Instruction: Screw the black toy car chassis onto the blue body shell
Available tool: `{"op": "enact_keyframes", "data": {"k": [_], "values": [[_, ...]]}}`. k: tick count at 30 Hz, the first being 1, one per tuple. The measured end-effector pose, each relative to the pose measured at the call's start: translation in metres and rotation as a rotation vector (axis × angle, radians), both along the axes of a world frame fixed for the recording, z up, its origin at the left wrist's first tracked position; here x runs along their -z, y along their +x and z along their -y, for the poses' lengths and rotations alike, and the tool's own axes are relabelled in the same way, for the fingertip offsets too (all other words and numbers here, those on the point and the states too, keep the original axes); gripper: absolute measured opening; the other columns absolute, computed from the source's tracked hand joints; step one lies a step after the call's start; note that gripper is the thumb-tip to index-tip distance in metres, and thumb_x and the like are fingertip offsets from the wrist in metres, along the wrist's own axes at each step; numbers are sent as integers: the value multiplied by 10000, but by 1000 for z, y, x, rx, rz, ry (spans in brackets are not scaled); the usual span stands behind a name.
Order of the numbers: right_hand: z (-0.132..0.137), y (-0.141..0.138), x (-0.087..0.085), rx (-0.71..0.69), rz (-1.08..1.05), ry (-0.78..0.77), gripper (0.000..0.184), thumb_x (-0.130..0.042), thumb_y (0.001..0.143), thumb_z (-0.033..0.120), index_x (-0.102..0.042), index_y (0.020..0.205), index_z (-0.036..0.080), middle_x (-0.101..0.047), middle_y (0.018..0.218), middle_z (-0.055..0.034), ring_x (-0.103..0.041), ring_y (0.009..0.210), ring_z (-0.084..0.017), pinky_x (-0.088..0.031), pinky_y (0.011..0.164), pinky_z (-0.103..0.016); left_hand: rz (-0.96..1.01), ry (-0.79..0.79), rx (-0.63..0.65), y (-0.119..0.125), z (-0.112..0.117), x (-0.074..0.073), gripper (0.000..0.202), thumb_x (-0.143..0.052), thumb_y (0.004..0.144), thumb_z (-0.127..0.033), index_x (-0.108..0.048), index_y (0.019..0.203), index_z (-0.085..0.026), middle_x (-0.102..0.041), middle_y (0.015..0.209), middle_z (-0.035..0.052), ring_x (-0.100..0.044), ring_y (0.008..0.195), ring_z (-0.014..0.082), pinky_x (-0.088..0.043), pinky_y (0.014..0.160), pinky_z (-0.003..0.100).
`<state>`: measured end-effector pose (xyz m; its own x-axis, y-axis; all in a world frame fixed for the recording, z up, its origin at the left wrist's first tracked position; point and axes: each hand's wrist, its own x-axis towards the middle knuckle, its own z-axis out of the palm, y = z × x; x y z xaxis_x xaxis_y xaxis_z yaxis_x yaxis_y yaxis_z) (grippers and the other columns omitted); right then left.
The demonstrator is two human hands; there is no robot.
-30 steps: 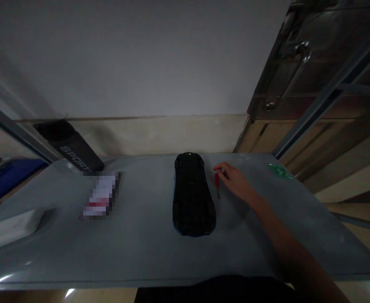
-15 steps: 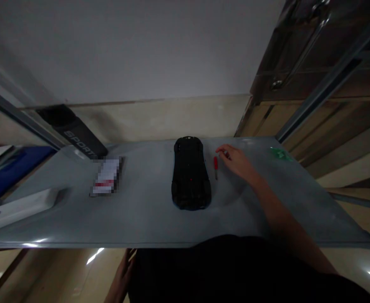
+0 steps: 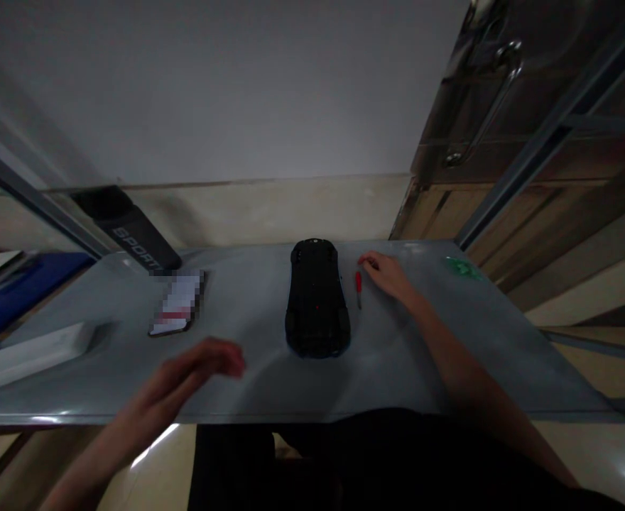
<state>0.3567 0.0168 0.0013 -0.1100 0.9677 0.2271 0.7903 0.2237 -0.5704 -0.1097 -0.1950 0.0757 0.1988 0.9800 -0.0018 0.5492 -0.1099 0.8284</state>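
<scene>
A black toy car [image 3: 317, 298] lies upside down in the middle of the grey table [image 3: 398, 369]. A small red-handled screwdriver [image 3: 358, 286] lies just right of it. My right hand [image 3: 388, 275] rests on the table beside the screwdriver's handle, fingers curled and fingertips close to it; the dim light hides whether they grip anything. My left hand [image 3: 189, 376] hovers over the table's near edge, left of the car, fingers loosely extended and blurred, holding nothing.
A phone [image 3: 177, 304] lies left of the car, a white box [image 3: 28, 355] at the far left edge, a black "SPORT" case [image 3: 128, 231] leans at the back left. A green scrap [image 3: 462, 267] lies at the right. A metal cabinet [image 3: 504, 106] stands behind.
My left hand has risen from below the table edge to above its near side. My right hand stays by the screwdriver. The view has shifted slightly.
</scene>
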Motion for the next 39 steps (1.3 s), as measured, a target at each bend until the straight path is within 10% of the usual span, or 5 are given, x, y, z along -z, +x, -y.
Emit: {"op": "enact_keyframes", "data": {"k": [3,9,13,28,39], "values": [[-2,-1,-2,14,-1,-11,228,-576,1035,208,-797,1065,256,-864,1076,-93,-806,976,-268,-612,967,-408,168,146,-14,46,-94,-15,366,-688,1048,-535,-806,1317,-318,-805,1442,76,-727,1389,327,-536,1284,538],[-5,-3,-4,30,-39,-19,190,-619,1008,178,-785,992,269,-865,1045,-84,-814,977,-269,-612,960,-397,612,-73,-124,110,-202,47,485,-694,1022,-396,-655,1478,-234,-611,1704,176,-586,1605,304,-399,1389,551],[-9,1,-6,14,-107,-60,185,-611,1015,211,-775,959,277,-864,1047,-59,-800,990,-250,-615,945,-375,683,-138,-44,117,-206,70,553,-715,1012,-352,-615,1539,-216,-583,1752,202,-616,1597,311,-414,1396,545],[11,11,-22,-36,-405,-234,245,-708,976,501,-814,994,281,-775,921,-54,-719,963,-278,-595,959,-465,720,-284,176,107,-200,72,694,-784,1033,-389,-596,1678,-216,-668,1706,167,-577,1637,371,-342,1431,585],[-50,-22,-86,-98,-313,-375,147,-780,927,373,-783,1023,261,-797,1107,-108,-730,1056,-292,-586,1098,-508,810,-355,221,108,-191,78,737,-834,1007,-387,-599,1699,-292,-361,1921,106,-397,1748,406,-351,1419,594]]}}
